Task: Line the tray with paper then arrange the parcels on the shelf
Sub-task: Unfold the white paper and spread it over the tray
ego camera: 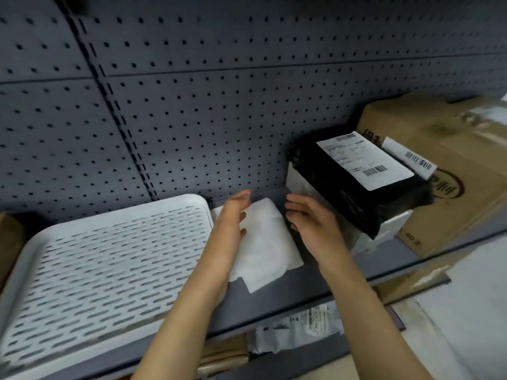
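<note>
Head view: I see left hand (233,223) and right hand (310,223) spread, holding nothing, flanking folded paper (266,245) on shelf (315,286) right of empty tray (90,272). Looks light, limp; pinch a near corner. Black parcel (354,176) beyond.

A grey pegboard wall (219,91), dotted with dark holes and split by a slotted upright (115,111), backs the scene. Light is dim and even.
</note>
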Available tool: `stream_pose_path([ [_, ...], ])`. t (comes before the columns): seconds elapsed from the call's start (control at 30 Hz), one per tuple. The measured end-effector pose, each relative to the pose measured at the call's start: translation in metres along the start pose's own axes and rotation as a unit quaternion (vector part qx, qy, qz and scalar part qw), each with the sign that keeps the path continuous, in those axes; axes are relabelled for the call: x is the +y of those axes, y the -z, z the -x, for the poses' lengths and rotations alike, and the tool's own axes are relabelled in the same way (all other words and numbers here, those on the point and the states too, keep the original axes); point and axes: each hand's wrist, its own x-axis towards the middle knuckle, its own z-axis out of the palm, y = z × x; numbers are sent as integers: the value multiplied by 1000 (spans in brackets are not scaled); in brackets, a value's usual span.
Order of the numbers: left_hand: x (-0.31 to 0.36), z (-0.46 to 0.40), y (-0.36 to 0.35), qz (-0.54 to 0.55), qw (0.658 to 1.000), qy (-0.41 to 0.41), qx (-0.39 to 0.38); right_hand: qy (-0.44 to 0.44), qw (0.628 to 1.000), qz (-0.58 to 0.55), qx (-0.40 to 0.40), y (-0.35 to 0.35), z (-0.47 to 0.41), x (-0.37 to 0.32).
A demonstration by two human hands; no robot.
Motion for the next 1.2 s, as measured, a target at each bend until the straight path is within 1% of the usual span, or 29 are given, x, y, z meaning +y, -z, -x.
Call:
stream_pose_path([
  [0.07, -5, -4, -6, -31, 999, 28, 3, -20, 999, 39, 2, 2, -4, 3],
  [0.13, -11, -5, -9, -52, 998, 42, -18, -48, 996, 75, -13, 4, -6, 7],
  [0.27, -20, -7, -12, -68, 996, 47, -19, -111, 982, 127, -88, 2, -12, 11],
  [0.33, -23, -8, -11, -73, 996, 42, -14, -100, 979, 149, -94, -2, -12, 13],
  [0.37, -24, -9, -11, -75, 996, 40, -16, -87, 981, 154, -83, -5, -13, 15],
  [0.6, -18, -2, -3, -78, 996, 46, -24, -18, 990, 133, -38, -18, -5, 2],
  [0.67, -15, 0, 3, -55, 998, 27, -10, 3, 993, 112, -27, -18, -1, -12],
  [0.8, -5, 3, 20, 13, 999, -16, 43, 62, 996, 67, -17, -17, 14, -50],
  [0.87, -1, 5, 31, 37, 998, -15, 55, 81, 996, 28, -23, -18, 23, -73],
  [0.97, 8, 12, 43, 69, 997, 0, 24, 116, 992, -22, -51, -25, 39, -104],
  [1.03, 16, 19, 48, 127, 992, 14, -17, 129, 987, -44, -80, -33, 51, -120],
  [1.1, 24, 28, 60, 213, 975, 42, -47, 137, 982, -68, -111, -42, 62, -133],
  [1.2, 32, 40, 87, 327, 940, 79, -62, 152, 971, -93, -158, -59, 75, -149],
])
